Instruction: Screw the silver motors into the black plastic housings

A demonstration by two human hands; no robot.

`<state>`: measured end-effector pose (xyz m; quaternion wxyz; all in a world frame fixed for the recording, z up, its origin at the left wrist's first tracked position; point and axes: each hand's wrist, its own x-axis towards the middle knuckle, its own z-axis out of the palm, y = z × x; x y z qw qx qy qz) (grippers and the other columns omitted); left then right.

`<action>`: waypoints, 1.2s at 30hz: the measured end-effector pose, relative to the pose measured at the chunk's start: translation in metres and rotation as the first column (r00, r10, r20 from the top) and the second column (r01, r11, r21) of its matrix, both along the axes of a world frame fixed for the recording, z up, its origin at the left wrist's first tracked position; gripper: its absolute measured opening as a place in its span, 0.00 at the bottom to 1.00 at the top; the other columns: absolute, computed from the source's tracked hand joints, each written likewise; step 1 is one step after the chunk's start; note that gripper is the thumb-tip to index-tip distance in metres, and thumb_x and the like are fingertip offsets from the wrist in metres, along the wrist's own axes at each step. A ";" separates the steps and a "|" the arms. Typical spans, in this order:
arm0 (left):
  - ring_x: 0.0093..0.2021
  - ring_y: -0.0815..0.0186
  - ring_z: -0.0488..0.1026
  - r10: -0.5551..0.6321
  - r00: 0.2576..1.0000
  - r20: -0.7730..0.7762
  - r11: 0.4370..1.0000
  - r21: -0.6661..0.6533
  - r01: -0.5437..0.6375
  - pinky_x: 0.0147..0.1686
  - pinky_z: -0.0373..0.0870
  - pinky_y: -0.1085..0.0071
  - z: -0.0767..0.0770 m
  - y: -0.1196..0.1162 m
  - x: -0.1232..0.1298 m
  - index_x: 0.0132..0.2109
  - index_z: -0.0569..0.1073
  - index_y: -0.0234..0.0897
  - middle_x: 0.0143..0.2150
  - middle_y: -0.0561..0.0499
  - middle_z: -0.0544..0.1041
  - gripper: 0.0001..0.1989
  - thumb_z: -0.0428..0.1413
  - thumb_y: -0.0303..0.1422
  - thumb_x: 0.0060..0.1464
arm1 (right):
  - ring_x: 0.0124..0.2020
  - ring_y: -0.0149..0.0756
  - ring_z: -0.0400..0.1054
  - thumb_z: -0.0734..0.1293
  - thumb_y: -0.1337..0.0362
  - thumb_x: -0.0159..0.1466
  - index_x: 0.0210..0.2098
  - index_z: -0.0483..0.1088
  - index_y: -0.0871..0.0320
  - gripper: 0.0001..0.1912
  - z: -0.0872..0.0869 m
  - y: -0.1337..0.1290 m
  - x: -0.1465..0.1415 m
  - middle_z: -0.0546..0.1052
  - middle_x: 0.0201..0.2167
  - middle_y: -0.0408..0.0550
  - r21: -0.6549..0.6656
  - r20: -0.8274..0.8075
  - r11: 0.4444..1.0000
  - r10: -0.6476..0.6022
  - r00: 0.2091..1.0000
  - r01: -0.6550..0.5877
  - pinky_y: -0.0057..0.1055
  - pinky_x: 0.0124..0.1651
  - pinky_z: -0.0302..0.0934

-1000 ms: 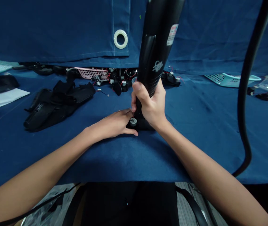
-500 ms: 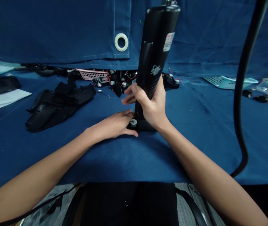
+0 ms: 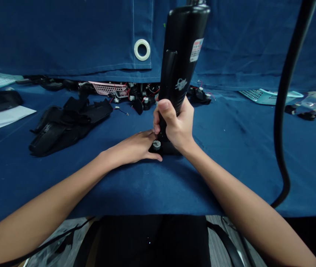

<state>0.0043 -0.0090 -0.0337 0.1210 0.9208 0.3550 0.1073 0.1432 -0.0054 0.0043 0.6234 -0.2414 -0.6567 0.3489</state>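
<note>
My right hand (image 3: 174, 124) is shut around the lower body of a black corded power tool (image 3: 180, 63), which stands nearly upright with a white emblem and a small label on it. Its tip is hidden behind my fingers. It points down at a black plastic part (image 3: 169, 148) lying on the blue cloth. My left hand (image 3: 130, 146) lies low against that part, its fingers on either side of a round grey piece (image 3: 156, 144) set in it.
A thick black cable (image 3: 278, 148) curves down at the right. Black plastic housings (image 3: 69, 126) lie at the left, small parts with red wires (image 3: 143, 100) behind. A pink basket (image 3: 107, 88) and a pale blue basket (image 3: 260, 95) sit against a hanging blue sheet (image 3: 142, 49).
My right hand's fingers, spread off the tool half a second ago, have closed around it again. The tool stands more upright than a second ago. My left hand has not visibly moved.
</note>
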 end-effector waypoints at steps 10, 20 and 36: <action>0.53 0.51 0.70 -0.005 1.000 0.029 1.000 -0.018 0.006 0.50 0.65 0.63 -0.002 0.001 -0.001 0.59 0.62 0.31 0.55 0.38 0.71 0.33 0.56 0.50 0.54 | 0.14 0.22 0.58 0.63 0.43 0.61 0.35 0.58 0.54 0.21 0.000 0.000 -0.001 0.63 0.17 0.33 -0.037 -0.019 0.999 -0.032 0.999 0.031 0.23 0.16 0.55; 0.50 0.51 0.72 -0.003 1.000 0.021 1.000 -0.008 0.003 0.48 0.67 0.62 -0.003 0.002 -0.001 0.57 0.63 0.32 0.53 0.38 0.72 0.33 0.56 0.51 0.54 | 0.17 0.24 0.61 0.62 0.43 0.61 0.36 0.58 0.54 0.21 -0.001 0.000 0.002 0.63 0.18 0.34 -0.049 -0.006 0.998 -0.028 1.000 0.028 0.24 0.20 0.60; 0.51 0.51 0.71 -0.008 1.000 0.026 1.000 -0.016 0.008 0.48 0.67 0.63 0.001 0.000 0.000 0.57 0.62 0.32 0.54 0.38 0.71 0.32 0.55 0.52 0.55 | 0.14 0.24 0.58 0.62 0.41 0.60 0.36 0.58 0.53 0.22 0.001 -0.001 0.000 0.62 0.17 0.34 -0.055 0.018 0.998 -0.028 0.999 0.028 0.25 0.17 0.57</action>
